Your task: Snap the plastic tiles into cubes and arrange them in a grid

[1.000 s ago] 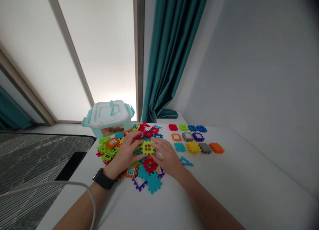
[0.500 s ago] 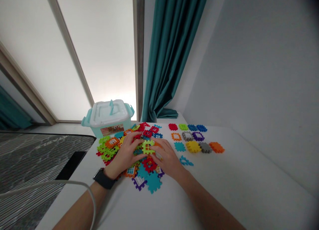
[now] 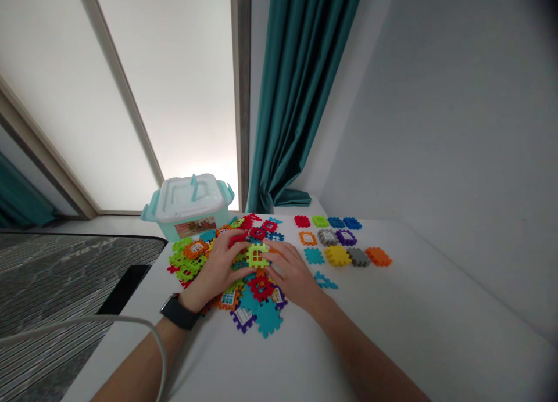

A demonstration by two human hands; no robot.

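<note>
A light green window-shaped interlocking plastic piece (image 3: 257, 255) is held up above a heap of coloured building pieces (image 3: 261, 288). My right hand (image 3: 293, 274) pinches its right edge, thumb below and fingers above. From the other side, the thumb and index fingertips of my left hand (image 3: 218, 268) meet its left edge. Under and around both hands lie red, turquoise, orange, purple and green toothed pieces, some with window lattices. A turquoise toothed plate (image 3: 268, 318) lies at the heap's near edge beside a purple-framed piece (image 3: 243, 318). My palms hide part of the heap.
Right of the heap, pieces lie in rows, among them a yellow stack (image 3: 337, 255), an orange piece (image 3: 378, 257) and a blue triangular piece (image 3: 325, 280). A lidded turquoise box (image 3: 196, 207) stands behind left. A pale cable (image 3: 159, 338) crosses the near left.
The light green window piece has turned slightly and sits a little higher between my fingers. Both hands stay almost in place; the pieces on the table look unmoved.
</note>
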